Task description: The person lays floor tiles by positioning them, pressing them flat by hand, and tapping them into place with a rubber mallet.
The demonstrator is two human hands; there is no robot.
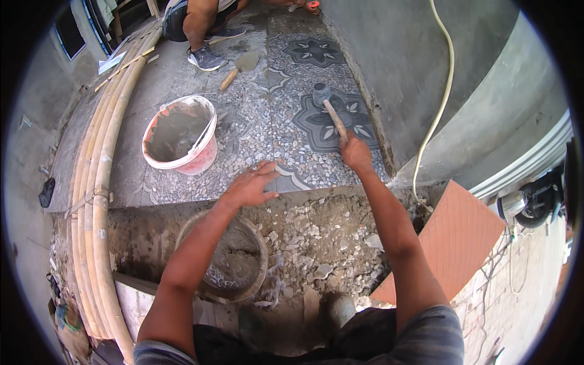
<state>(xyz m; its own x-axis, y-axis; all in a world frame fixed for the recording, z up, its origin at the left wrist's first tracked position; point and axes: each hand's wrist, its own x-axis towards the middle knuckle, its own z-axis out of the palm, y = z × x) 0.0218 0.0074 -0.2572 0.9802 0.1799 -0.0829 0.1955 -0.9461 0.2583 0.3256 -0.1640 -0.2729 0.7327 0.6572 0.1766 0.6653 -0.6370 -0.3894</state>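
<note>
My right hand (356, 153) is closed round the wooden handle of a mallet (321, 92) with a dark grey head. The mallet's head is over a patterned floor tile (313, 137) with a dark flower motif; whether it touches the tile I cannot tell. My left hand (250, 185) rests with spread fingers at the near edge of the tiled floor, beside a pale curved corner motif, and holds nothing. Left of it stands a white and red bucket (210, 149) of grey mortar. Beneath my left forearm is a round basin (263, 267) with wet grey mix.
A trowel (246, 62) lies on the tiles near a crouching person (204, 24). Bamboo poles (91, 207) run along the left. Rubble (322, 237) fills the strip before me. An orange-brown tile (453, 243) leans at right, below a hose (449, 91) along the grey wall (395, 67).
</note>
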